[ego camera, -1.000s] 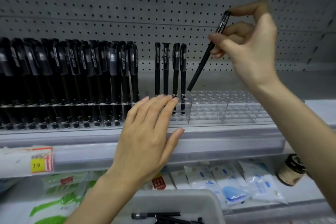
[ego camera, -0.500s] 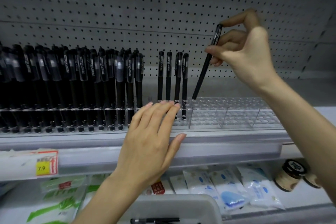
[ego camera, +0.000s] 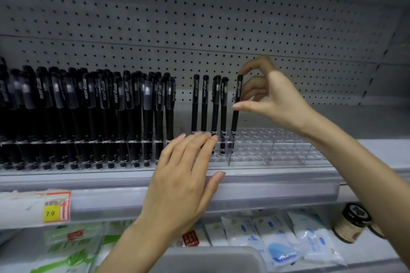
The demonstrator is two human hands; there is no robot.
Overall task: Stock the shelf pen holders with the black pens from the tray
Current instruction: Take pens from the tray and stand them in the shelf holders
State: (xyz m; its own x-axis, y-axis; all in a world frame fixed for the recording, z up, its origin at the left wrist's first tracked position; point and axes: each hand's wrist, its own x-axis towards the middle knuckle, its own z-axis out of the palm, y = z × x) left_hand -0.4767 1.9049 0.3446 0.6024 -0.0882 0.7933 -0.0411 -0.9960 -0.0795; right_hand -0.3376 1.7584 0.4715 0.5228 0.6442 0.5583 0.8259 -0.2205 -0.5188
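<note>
Pegboard shelf [ego camera: 266,180]. Right hand [ego camera: 273,97] pinches pen [ego camera: 237,104], tip in holder [ego camera: 270,148]; keep it upright, push straight down. Left hand [ego camera: 184,179] flat, fingers straight, steadying holder.

Clear glossy plastic holder [ego camera: 277,148]; matt black pens [ego camera: 124,113].

White print on the black pens [ego camera: 103,95] reads "TEST 2"; the yellow price tag [ego camera: 52,213] seems to say 7.9.
</note>
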